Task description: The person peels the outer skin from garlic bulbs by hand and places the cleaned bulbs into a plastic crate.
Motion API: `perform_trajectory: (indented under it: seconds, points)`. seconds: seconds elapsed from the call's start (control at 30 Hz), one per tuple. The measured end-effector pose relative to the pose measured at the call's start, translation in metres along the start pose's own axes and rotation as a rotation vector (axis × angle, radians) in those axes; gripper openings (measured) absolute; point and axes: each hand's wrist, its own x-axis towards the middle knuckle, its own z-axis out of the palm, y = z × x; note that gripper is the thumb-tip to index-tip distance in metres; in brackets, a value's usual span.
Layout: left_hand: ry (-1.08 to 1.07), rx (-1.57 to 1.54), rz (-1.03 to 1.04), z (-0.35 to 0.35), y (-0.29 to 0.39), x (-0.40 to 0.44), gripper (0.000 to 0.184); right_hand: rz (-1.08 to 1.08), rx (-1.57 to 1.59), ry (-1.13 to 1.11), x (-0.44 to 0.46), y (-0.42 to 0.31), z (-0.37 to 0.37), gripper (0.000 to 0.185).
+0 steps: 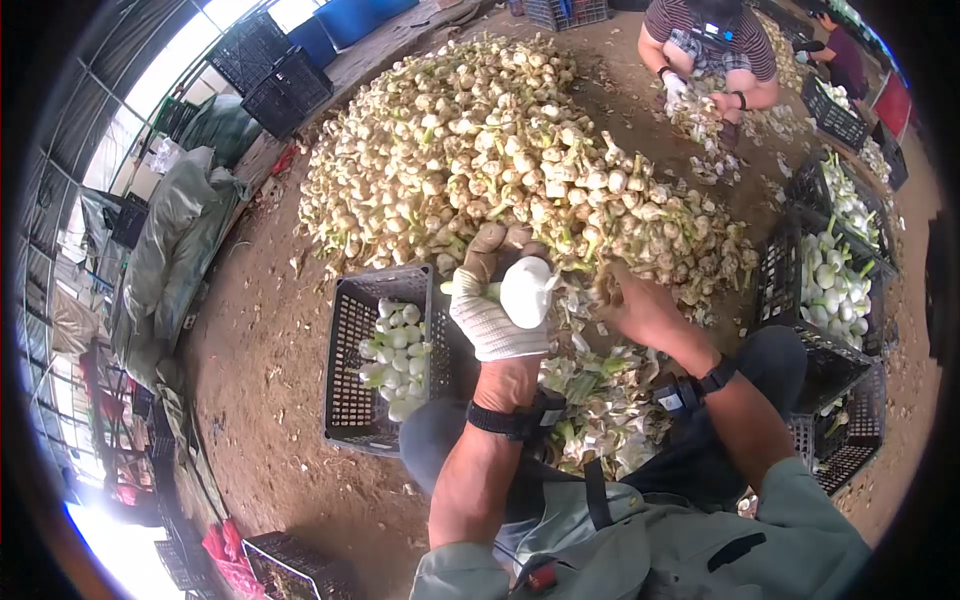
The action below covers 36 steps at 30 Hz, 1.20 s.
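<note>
My left hand (490, 300), in a white knit glove with brown-stained fingertips, is closed around a clean white garlic bulb (527, 292). Its short green stem points left past the glove. To the right of the bulb, my right hand (643, 308) has its fingers curled at the near edge of a big heap of unpeeled garlic (470, 160). Whatever lies between those fingers is too hard to make out. Below both hands, stripped skins and leaves (605, 405) cover the ground between my knees. Beside my left knee stands a black crate (343, 350) holding peeled white bulbs (398, 355).
More black crates of white garlic (835, 290) stand at my right. At the upper right, a person in a striped shirt (700, 40) handles garlic over scattered skins. Stacked crates (285, 90) and a grey-green tarp (175, 260) line the left side, with another crate (290, 565) at lower left.
</note>
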Motion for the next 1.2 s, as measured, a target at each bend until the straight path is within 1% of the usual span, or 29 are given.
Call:
perform_trajectory:
  seconds: [0.03,0.07,0.1,0.13,0.17,0.2,0.23,0.27,0.3,0.37,0.43,0.5,0.57,0.6,0.63,0.67,0.7,0.77,0.8,0.83,0.9,0.93,0.97,1.03,1.07,1.1,1.13,1.17,1.2]
  points:
    - [0.008,-0.004,-0.023,0.001,0.000,-0.003,0.026,-0.002,0.004,-0.004,-0.001,-0.004,0.001,0.050]
    - [-0.051,0.029,-0.043,-0.003,0.000,-0.004,0.028,-0.052,0.086,-0.014,-0.004,-0.008,0.001,0.053]
    - [-0.049,0.032,-0.047,-0.005,-0.001,-0.006,0.028,-0.100,0.168,-0.021,-0.007,-0.013,-0.001,0.056]
    - [-0.030,0.099,-0.033,-0.006,-0.003,-0.008,0.028,-0.171,0.255,0.099,-0.009,-0.021,-0.004,0.051]
    - [-0.010,0.165,-0.017,-0.008,-0.005,-0.008,0.029,-0.170,0.254,0.099,-0.013,-0.029,-0.013,0.051]
    - [-0.031,0.259,0.017,-0.011,-0.006,-0.007,0.028,-0.113,0.480,0.051,-0.017,-0.038,-0.024,0.048]
    - [-0.029,0.258,0.014,-0.011,-0.008,-0.007,0.028,-0.052,0.706,0.003,-0.020,-0.045,-0.032,0.048]
    - [-0.048,0.266,0.040,-0.010,-0.012,-0.009,0.025,-0.111,0.740,0.032,-0.025,-0.052,-0.034,0.048]
    - [-0.069,0.275,0.062,-0.009,-0.016,-0.011,0.022,-0.102,0.742,0.037,-0.026,-0.056,-0.029,0.048]
    - [-0.051,0.294,0.008,-0.020,-0.025,-0.008,0.022,-0.160,0.725,0.184,-0.026,-0.062,-0.015,0.042]
    - [-0.024,0.442,0.081,-0.035,-0.032,0.003,0.023,-0.327,0.636,0.440,-0.011,-0.035,0.033,0.034]
    - [-0.010,0.273,-0.009,-0.016,-0.028,0.003,0.021,-0.227,0.242,0.377,-0.011,-0.022,0.023,0.025]
    - [0.011,0.647,0.276,-0.006,-0.029,0.001,0.020,-0.272,0.303,0.354,-0.005,0.000,0.046,0.032]
    - [0.012,0.515,0.195,-0.009,-0.027,0.006,0.021,-0.243,0.284,0.378,-0.012,-0.002,0.034,0.032]
    - [0.023,0.386,0.125,-0.006,-0.029,0.009,0.022,-0.094,0.592,0.145,-0.021,-0.014,0.014,0.041]
    - [0.068,0.418,0.115,-0.004,-0.037,0.007,0.022,0.051,0.896,-0.101,-0.027,-0.024,0.001,0.051]
    - [0.070,0.491,0.150,-0.003,-0.050,0.008,0.021,0.057,0.891,-0.096,-0.031,-0.029,-0.003,0.051]
    - [0.070,0.511,0.074,0.009,-0.070,-0.006,0.020,0.089,1.173,0.176,-0.039,-0.035,-0.009,0.054]
    - [-0.082,0.553,0.084,-0.006,-0.078,-0.002,0.019,0.109,1.153,0.110,-0.047,-0.033,-0.017,0.049]
    - [-0.027,0.596,0.054,-0.008,-0.088,-0.006,0.019,0.113,1.153,0.124,-0.048,-0.028,-0.011,0.049]
    - [-0.069,0.691,0.126,-0.009,-0.104,-0.012,0.018,-0.099,0.981,0.603,-0.045,-0.014,0.022,0.045]
    - [-0.144,0.683,0.005,-0.024,-0.102,-0.008,0.023,-0.155,0.819,0.736,-0.045,-0.005,0.034,0.045]
    - [-0.151,0.681,0.003,-0.019,-0.104,-0.010,0.023,-0.157,0.817,0.742,-0.050,-0.002,0.029,0.045]
    - [0.003,0.345,-0.284,-0.006,-0.104,-0.015,0.019,0.094,1.110,0.380,-0.066,0.004,0.017,0.042]
    - [0.037,0.380,-0.283,0.006,-0.104,-0.023,0.019,0.094,1.116,0.388,-0.070,0.004,0.011,0.042]
    - [0.035,0.388,-0.278,0.006,-0.108,-0.025,0.019,0.294,1.200,0.338,-0.072,0.003,0.005,0.043]
    - [-0.024,0.375,-0.287,-0.001,-0.109,-0.023,0.023,0.494,1.278,0.266,-0.072,0.000,0.000,0.046]
    - [-0.073,0.371,-0.283,-0.010,-0.106,-0.022,0.028,0.421,1.485,0.175,-0.077,0.000,-0.003,0.058]
    - [-0.090,0.490,-0.206,-0.019,-0.107,-0.016,0.027,0.408,1.560,0.170,-0.077,0.001,0.003,0.062]
